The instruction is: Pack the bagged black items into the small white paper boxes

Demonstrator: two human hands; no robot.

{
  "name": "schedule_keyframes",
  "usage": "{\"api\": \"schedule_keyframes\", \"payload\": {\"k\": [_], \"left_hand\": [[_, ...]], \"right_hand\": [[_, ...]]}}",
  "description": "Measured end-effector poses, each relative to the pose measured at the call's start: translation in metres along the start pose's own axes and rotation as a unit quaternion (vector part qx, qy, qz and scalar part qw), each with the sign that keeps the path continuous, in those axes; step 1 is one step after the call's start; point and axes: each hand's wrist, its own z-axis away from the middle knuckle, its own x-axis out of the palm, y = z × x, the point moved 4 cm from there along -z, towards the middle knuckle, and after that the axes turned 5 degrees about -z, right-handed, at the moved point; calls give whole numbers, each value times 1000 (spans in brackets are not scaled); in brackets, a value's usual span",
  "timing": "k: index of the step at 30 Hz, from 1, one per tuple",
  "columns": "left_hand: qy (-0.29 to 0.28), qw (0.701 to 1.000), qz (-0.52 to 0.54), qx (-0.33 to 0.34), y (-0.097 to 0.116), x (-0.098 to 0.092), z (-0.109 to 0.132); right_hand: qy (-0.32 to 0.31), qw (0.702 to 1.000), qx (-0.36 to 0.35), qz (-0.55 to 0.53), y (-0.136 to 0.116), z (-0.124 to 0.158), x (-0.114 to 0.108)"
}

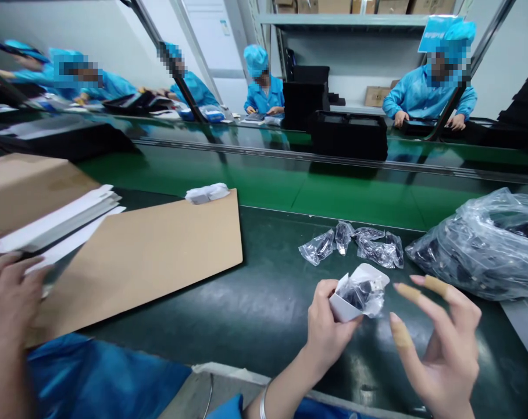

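My left hand (327, 326) is wrapped round a small white box (343, 307) whose end stands open. Out of that end bulges a clear plastic bag (363, 295) with something dark inside. Just right of the box is my right hand (442, 343), fingers apart, holding nothing, with tan covers on thumb and two fingers. Beyond my hands lie several small clear bags with dark contents (371, 244). At the right sits a large clear bag (486, 250) of dark items.
A brown cardboard sheet (168, 256) lies at left, with a white bundle (207, 193) at its far edge. A co-worker's hand (11, 297) is near white strips (67, 221). Across the green belt (264, 183) are stacked black trays (349, 137) and several people in blue.
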Motion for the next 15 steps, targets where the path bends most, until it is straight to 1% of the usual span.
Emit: {"api": "schedule_keyframes", "payload": {"k": [3, 5, 7, 9, 11, 13, 15], "left_hand": [[-61, 998, 21, -4, 7, -2, -4], [-96, 994, 47, 4, 11, -4, -8], [-120, 991, 65, 18, 13, -5, -11], [-135, 987, 76, 42, 14, -3, -12], [-132, 986, 77, 65, 17, 0, -12], [-112, 987, 72, 86, 19, 3, -11], [-63, 991, 62, 100, 19, 4, -9]], "right_hand": [[-29, 999, -25, 16, -4, -1, 2], [-22, 999, -33, 6, -5, -2, 2], [-19, 999, -46, -10, -7, -2, 4], [-38, 997, -60, -9, -10, -2, 9], [-63, 996, -62, 2, -12, 0, 15], [-67, 996, -52, 9, -11, 3, 19], [-30, 999, -20, -6, -8, 9, 19]]}}
